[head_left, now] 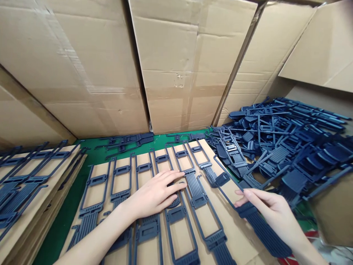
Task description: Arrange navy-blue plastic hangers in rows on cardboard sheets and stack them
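Observation:
My right hand (pixel 271 208) pinches a dark blue plastic frame piece (pixel 255 222) by its side bar, between thumb and fingers. This piece has a long open frame at one end and a ribbed paddle at the other, and it slants over the right edge of a cardboard sheet (pixel 237 235). Fingers spread, my left hand (pixel 158 193) rests palm down over similar frame pieces (pixel 182 235) laid side by side in rows on the sheet. It hides parts of several pieces, and its fingertips are near a ribbed paddle (pixel 194 184).
A large loose heap of the same pieces (pixel 275 129) fills the right side. Another stack of cardboard (pixel 49 195) bearing pieces stands at left. Green table surface (pixel 162 141) shows behind, with some scattered pieces (pixel 127 140). Tall cardboard boxes (pixel 193 66) wall the back.

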`<state>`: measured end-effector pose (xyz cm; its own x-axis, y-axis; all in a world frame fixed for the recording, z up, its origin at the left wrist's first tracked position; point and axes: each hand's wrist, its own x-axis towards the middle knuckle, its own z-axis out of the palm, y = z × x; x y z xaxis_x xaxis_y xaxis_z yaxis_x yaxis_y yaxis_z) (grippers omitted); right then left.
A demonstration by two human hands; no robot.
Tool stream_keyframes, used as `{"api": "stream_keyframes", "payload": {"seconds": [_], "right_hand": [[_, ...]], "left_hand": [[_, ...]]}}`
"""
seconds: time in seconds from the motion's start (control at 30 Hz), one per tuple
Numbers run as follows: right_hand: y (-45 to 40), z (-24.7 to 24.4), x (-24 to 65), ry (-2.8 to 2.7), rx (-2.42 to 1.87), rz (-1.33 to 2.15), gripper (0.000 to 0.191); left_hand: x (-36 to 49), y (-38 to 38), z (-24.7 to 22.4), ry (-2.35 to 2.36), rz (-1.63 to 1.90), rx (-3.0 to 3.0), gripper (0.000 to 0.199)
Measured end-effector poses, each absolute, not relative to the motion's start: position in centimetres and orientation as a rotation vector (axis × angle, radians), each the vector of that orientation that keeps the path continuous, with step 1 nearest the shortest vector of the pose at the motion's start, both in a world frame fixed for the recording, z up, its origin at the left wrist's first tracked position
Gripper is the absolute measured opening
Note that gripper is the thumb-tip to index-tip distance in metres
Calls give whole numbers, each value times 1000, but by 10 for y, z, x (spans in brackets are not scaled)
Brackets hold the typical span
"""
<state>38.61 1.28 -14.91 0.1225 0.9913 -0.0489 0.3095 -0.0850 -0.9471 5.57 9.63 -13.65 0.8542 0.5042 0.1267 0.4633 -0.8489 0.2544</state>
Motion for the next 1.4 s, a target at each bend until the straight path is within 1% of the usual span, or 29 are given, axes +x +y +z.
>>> {"api": "stream_keyframes", "payload": {"seconds": [0.1, 0.2, 0.3, 0.4, 0.47, 0.77, 1.07, 1.27, 1.4], "right_hand": [[10, -150, 386, -1438, -1577, 893, 37], [7, -151, 387, -1484, -1589, 887, 39], [4, -155, 387, -1408, -1620, 916, 37], [2, -161, 387, -1366, -1622, 921, 42], [1, -164, 386, -1398, -1607, 900, 43], [7, -167, 376, -1594, -1646, 607, 28], [4, -170, 377, -1703, -1694, 484, 28], [-4, -172, 380, -1774, -1717, 360, 25], [-5, -171, 379, -1816, -1710, 337, 22]], "left_hand": [[56, 96, -136, 744, 277, 2813, 42], [57, 96, -136, 734, 300, 2808, 42], [57, 97, -136, 736, 282, 2812, 42], [57, 97, -137, 729, 277, 2823, 42], [57, 97, -137, 719, 290, 2827, 42], [57, 97, -138, 727, 309, 2814, 40], [56, 97, -138, 707, 359, 2805, 40], [56, 97, -138, 715, 311, 2820, 40], [56, 97, -139, 715, 347, 2806, 39]]}}
